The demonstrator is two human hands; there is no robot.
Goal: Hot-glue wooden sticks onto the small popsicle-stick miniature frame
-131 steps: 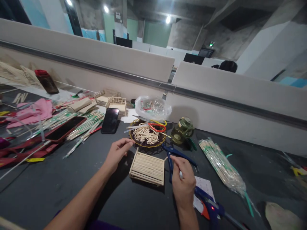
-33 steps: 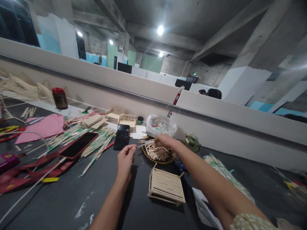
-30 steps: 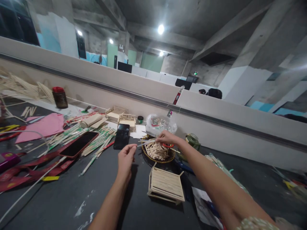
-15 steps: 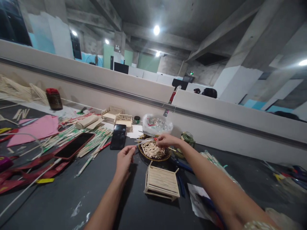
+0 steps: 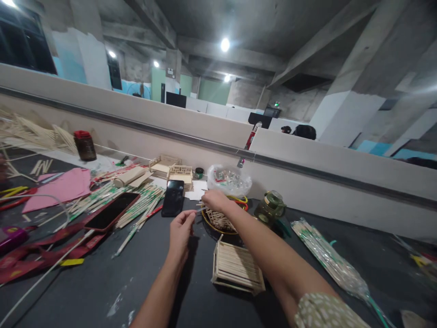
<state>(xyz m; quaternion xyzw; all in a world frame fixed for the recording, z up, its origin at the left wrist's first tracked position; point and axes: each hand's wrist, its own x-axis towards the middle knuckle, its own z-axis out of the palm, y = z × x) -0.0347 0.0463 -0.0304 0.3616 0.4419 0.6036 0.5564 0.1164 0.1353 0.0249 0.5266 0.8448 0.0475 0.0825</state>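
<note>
My left hand [image 5: 180, 230] is closed in a pinch on a thin, pale strip [image 5: 201, 209], whose kind I cannot make out. Right beside it, my right hand [image 5: 215, 201] has its fingers curled together over the left rim of a round basket [image 5: 209, 226]; what they hold, if anything, is hidden. Short wooden sticks [image 5: 221, 220] fill this basket, partly covered by my right wrist. Nearer to me stands a small slatted model [image 5: 237, 266] built of wooden sticks, partly behind my right forearm.
Two phones, a black one [image 5: 173, 198] and a red-edged one [image 5: 112, 211], lie left of my hands among wrapped sticks [image 5: 143, 205]. Behind are small wooden models [image 5: 180, 175] and a plastic bag [image 5: 228, 181]. A green glass jar [image 5: 269, 207] and a bagged stick bundle [image 5: 329, 257] lie rightward.
My right hand has moved left, from over the sticks to the basket's left rim beside my left hand. My left hand keeps its pinch. The view has shifted slightly.
</note>
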